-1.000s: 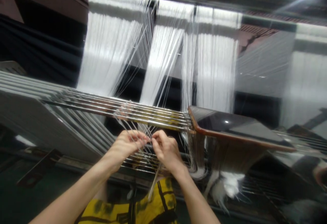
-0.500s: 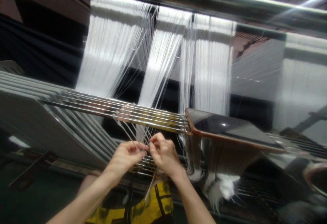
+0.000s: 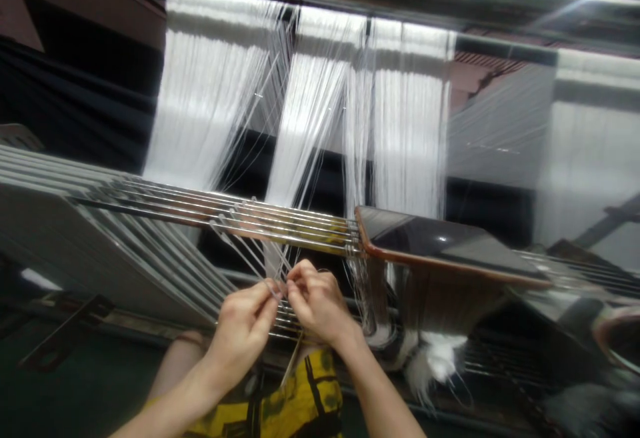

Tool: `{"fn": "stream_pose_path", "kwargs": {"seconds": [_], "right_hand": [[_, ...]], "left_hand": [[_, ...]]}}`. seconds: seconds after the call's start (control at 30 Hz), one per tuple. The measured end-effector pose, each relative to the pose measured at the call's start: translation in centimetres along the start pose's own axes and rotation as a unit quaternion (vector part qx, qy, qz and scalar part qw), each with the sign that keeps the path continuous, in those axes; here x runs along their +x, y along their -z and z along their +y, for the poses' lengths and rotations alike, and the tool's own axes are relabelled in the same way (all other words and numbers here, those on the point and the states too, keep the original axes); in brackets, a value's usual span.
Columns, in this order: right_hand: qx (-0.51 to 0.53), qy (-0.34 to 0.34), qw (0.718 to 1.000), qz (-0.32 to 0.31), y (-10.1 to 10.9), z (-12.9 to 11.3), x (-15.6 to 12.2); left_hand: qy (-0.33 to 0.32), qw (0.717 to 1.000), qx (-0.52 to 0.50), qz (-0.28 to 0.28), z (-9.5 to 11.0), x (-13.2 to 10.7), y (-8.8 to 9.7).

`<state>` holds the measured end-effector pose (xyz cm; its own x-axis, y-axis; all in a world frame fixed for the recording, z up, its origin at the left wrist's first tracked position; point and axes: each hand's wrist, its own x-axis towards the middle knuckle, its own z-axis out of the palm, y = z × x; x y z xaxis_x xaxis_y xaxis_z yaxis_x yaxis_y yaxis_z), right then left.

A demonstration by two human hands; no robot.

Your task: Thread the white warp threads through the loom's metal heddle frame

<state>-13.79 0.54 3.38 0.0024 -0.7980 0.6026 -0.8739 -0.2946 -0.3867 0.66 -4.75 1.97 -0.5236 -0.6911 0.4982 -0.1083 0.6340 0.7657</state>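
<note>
Closer together now, left hand [image 3: 244, 329] and right hand [image 3: 319, 303] pinch white threads [image 3: 243, 258] slanting up-left.

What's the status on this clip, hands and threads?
Left hand and right hand pinching white threads at the fingertips. Upper steel rods just beyond; lower steel rods beneath the hands.

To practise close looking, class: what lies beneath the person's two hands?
Thin parallel metal rods and a yellow-and-black patterned garment show below the bare left hand and right hand; the rods directly beneath the palms are covered.
</note>
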Motion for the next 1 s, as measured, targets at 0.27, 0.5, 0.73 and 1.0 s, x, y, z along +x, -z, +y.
{"fn": "stream_pose_path", "kwargs": {"seconds": [0.27, 0.5, 0.73, 1.0], "right_hand": [[0.074, 0.035, 0.997, -0.007, 0.4, -0.1, -0.9], [0.044, 0.027, 0.998, -0.027, 0.0, -0.7, -0.5], [0.073, 0.046, 0.996, -0.026, 0.1, -0.7, -1.0], [0.038, 0.057, 0.997, -0.029, 0.1, -1.0, -1.2]], "left_hand": [[0.163, 0.974, -0.158, -0.027, -1.3, -0.7, -0.2], [-0.006, 0.998, 0.01, 0.056, -1.1, -1.5, 0.0], [0.188, 0.973, -0.133, -0.028, -1.2, -2.1, 0.2], [-0.061, 0.985, 0.108, 0.121, -1.3, -4.1, 0.7]]}}
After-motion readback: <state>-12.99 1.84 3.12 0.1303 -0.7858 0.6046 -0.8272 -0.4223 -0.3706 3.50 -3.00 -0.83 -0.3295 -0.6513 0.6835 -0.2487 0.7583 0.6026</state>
